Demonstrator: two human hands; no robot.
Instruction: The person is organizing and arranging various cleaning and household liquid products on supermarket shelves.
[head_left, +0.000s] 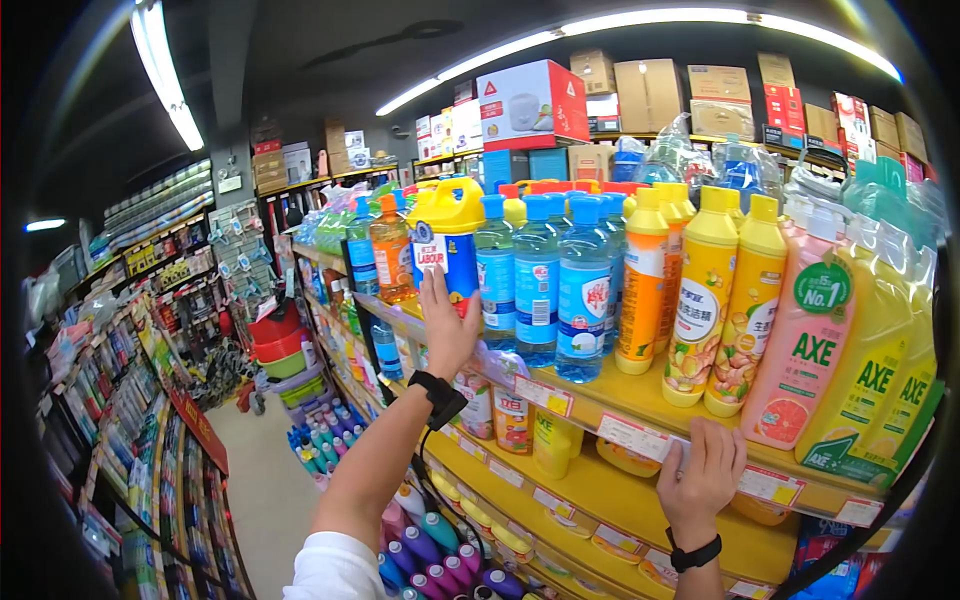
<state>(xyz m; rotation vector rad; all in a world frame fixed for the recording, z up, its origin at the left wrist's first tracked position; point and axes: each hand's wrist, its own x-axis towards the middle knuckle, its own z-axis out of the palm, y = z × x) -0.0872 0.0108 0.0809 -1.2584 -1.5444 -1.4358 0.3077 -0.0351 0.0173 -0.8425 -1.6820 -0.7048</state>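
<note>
My left hand (447, 315) reaches forward with its fingers stretched out, at the front of a blue jug with a yellow top (446, 205) labelled LABOUR. The palm side is hidden, so firm contact cannot be judged. My right hand (703, 470) has its fingers bent over the front edge of the yellow shelf (620, 405), beside a price label (633, 437). Blue-capped bottles of blue liquid (583, 290) stand right of the jug. Yellow dish-soap bottles (700, 300) and a pink AXE pump bottle (808, 340) stand above my right hand.
Lower shelves hold more bottles, including a yellow AXE one (552, 443). Colourful bottles (440, 550) crowd the space below left. A narrow aisle floor (262, 460) runs along another stocked rack (150, 430). Cartons (535, 105) line the top shelf.
</note>
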